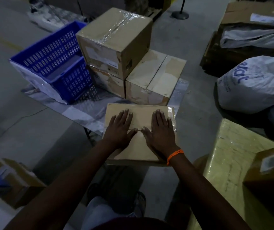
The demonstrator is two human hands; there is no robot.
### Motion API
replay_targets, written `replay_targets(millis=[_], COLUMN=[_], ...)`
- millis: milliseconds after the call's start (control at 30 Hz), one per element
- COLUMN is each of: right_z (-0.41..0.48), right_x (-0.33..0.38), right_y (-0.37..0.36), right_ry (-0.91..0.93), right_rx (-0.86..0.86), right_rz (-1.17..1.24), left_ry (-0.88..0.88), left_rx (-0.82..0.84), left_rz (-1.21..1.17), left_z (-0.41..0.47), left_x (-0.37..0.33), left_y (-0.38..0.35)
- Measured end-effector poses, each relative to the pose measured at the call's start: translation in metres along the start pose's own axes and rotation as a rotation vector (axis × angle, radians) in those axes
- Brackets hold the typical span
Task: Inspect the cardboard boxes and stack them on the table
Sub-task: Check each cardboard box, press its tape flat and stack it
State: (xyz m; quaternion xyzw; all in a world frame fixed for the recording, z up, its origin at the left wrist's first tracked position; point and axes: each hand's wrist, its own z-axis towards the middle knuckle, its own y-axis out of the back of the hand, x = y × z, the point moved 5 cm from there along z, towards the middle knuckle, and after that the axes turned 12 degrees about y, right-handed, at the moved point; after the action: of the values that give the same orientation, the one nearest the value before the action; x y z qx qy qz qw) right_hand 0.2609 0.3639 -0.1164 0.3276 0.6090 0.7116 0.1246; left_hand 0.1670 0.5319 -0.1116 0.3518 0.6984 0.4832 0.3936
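Observation:
A flat-topped cardboard box [139, 113] sits at the near edge of the table [83, 112]. My left hand [118, 129] and my right hand [160, 130] both lie flat on its top, fingers spread, thumbs almost touching at the centre seam. Behind it stands a taped box [156, 77] with a pale worn top. To its left, a larger box wrapped in clear tape [114, 40] rests on another box [109, 82].
A blue slotted plastic crate [53, 60] stands on the table's left part. White sacks [252, 85] and a flattened carton lie at right. A yellowish wrapped parcel [229, 163] is near right, and an opened box [13, 178] sits on the floor at left.

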Motion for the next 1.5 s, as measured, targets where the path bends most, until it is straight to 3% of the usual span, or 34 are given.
replay_targets(millis=[233,633,900,1333,1400,1500], right_z=[0.002,-0.04,-0.122,-0.123,-0.131,-0.155], right_x=[-0.004,0.011,0.031,0.033,0.033,0.032], right_y=[-0.006,0.006,-0.008,-0.002,0.007,0.027], right_ry=[-0.005,0.064,0.16,0.167,0.149,-0.062], right_rx=[0.001,0.091,0.001,-0.088,-0.166,-0.371], right_rz=[0.001,0.076,-0.01,0.037,0.107,0.256], left_ry=[-0.014,-0.01,-0.181,-0.131,-0.131,-0.195], left_rx=[-0.072,0.09,-0.185,-0.164,-0.08,-0.071], left_rz=[0.005,0.078,0.084,0.112,0.103,0.04], left_z=[0.005,-0.034,-0.114,-0.096,-0.078,-0.048], left_x=[0.004,-0.001,-0.002,-0.021,-0.034,-0.055], left_y=[-0.016,-0.006,-0.046,-0.026,-0.009,0.013])
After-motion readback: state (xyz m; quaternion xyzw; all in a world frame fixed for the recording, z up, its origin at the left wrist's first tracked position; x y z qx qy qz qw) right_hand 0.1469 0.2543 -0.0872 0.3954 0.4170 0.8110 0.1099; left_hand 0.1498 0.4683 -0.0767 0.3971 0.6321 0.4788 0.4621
